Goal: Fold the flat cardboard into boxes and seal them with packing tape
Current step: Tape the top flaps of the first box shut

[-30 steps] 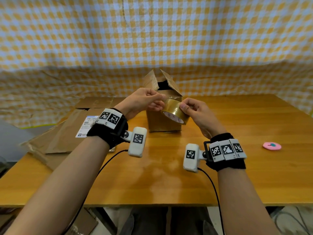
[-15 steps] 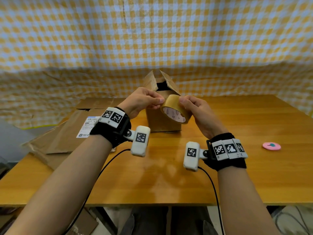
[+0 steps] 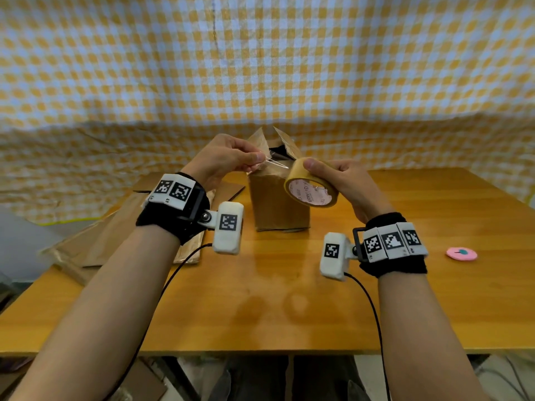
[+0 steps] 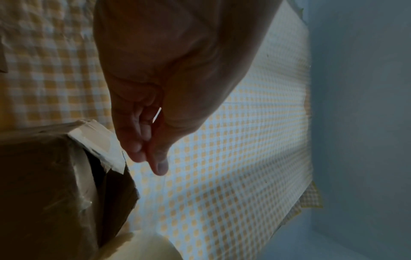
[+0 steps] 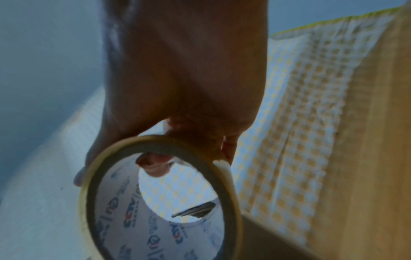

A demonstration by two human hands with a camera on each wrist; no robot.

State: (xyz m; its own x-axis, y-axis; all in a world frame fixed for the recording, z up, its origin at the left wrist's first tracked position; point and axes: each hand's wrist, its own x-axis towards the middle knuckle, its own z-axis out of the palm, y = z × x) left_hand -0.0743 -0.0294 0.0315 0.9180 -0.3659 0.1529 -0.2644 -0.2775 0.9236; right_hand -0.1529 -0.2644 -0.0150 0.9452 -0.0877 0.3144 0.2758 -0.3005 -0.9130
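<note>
- A person's right hand (image 3: pixel 344 180) grasps a roll of packing tape (image 3: pixel 311 183) above the wooden tabletop (image 3: pixel 260 299), thumb on the outer rim and fingers wrapped round the ring, its printed white core facing the head camera.
- The left hand (image 3: pixel 223 160) pinches the free end of the tape strip (image 3: pixel 275 163) between thumb and fingertips, the clear strip stretched taut between that grip and the roll.
- From the right wrist view, the roll of packing tape (image 5: pixel 160 197) fills the lower frame, the right hand (image 5: pixel 182 79) clasped over its top edge and one fingertip visible through the core.
- The left wrist view shows the left hand (image 4: pixel 169 84) with fingers curled tight against the thumb; the strip itself is hard to make out there.
- A cardboard box (image 3: pixel 278 198) stands upright on the tabletop just behind the hands, its top flaps raised and apart, the opening unsealed.
- In the left wrist view the cardboard box (image 4: pixel 48 184) sits just beside the hand, pale tape already across one corner.
- Flat cardboard sheets (image 3: pixel 115 241) lie at the left edge of the tabletop, partly under the left wrist.
- A small pink disc (image 3: pixel 461 254) rests well apart at the right side.
- A yellow-and-white checked cloth (image 3: pixel 260 68) hangs as backdrop.
</note>
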